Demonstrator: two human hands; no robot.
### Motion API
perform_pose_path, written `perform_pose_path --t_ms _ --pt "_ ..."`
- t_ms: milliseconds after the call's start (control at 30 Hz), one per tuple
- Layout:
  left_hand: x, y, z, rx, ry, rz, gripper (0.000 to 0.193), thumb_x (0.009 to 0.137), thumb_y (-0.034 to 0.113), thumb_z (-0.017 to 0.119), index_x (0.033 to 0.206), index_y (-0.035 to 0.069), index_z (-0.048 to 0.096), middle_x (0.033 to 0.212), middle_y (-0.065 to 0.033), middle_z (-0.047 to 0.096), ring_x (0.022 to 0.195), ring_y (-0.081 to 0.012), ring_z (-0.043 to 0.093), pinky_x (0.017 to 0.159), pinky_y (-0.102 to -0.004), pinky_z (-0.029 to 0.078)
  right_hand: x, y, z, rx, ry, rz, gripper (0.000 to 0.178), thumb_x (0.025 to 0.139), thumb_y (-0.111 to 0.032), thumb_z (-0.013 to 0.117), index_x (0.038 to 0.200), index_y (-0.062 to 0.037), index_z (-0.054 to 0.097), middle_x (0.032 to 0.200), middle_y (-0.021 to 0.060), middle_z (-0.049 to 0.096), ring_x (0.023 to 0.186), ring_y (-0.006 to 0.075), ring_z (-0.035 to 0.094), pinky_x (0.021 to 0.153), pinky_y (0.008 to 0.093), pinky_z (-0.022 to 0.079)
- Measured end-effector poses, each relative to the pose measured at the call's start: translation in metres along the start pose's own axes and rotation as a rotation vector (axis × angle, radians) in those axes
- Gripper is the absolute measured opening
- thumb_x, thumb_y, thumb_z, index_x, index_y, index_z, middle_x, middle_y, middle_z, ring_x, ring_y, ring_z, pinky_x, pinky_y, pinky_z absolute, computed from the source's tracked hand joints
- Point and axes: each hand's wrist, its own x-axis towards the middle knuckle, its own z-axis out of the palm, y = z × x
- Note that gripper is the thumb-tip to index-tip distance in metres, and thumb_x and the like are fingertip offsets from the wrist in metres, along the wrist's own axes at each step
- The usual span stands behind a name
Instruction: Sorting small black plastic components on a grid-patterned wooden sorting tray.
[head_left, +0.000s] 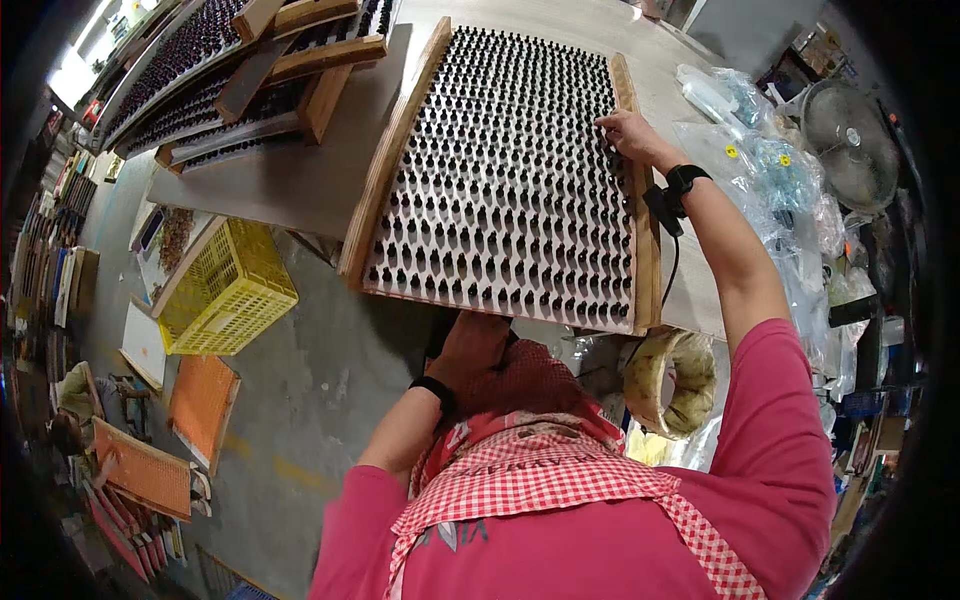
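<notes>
We have our right hand point(632, 138) over the right side of a wide white rectangular board point(480, 305), its fingertips at one of the small black upright pieces point(509, 216) beside the right rail, toward the board's far right corner. The index finger reaches out; whether finger and thumb are gripping that piece, we cannot tell. Our left hand point(472, 345) is low, below the board's near edge and close to our body. Its fingers are mostly hidden, so we cannot tell whether it is clenched or holding something.

The board lies on a pale, flat worktop point(690, 285), its near left corner showing against the floor past the worktop's near edge. Brown wooden rails point(395, 165) run along its left and right sides, and the black pieces stand between them in close rows.

At the worktop's far left corner we have a stack of similar wood-railed boards point(335, 55), also full of dark pieces. Along the right edge lie crumpled clear plastic bags point(760, 150), with a round grey fan point(850, 145) beyond. Past the near edge, at right, is a mottled cream ring-shaped object point(670, 385); at left, a yellow latticed plastic crate point(235, 290).
</notes>
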Motion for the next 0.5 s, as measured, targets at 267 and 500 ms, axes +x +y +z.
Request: perform_pose_path --t_ms 267,500 --pt "0.002 0.001 0.008 -0.009 -0.083 -0.052 0.024 0.078 0.016 0.055 0.092 0.001 0.068 0.112 -0.0158 0.063 0.116 -0.032 0.053 0.104 -0.0484 0.035 0.003 0.004 0.005 0.002 -0.019 0.011 0.039 0.08 0.005 0.058 0.116 -0.0078 0.066 0.099 0.017 0.062 0.091 0.0303 0.061 0.084 0.0351 0.049" --pt "-0.003 -0.001 0.01 -0.015 -0.123 -0.047 0.019 0.075 0.018 0.059 0.085 0.005 0.067 0.102 -0.0119 0.064 0.114 -0.0279 0.053 0.104 -0.048 0.034 -0.002 -0.003 0.001 0.0 -0.019 -0.025 0.042 0.079 0.006 0.059 0.119 -0.0072 0.064 0.104 0.0166 0.061 0.095 0.0301 0.059 0.085 0.0349 0.049"
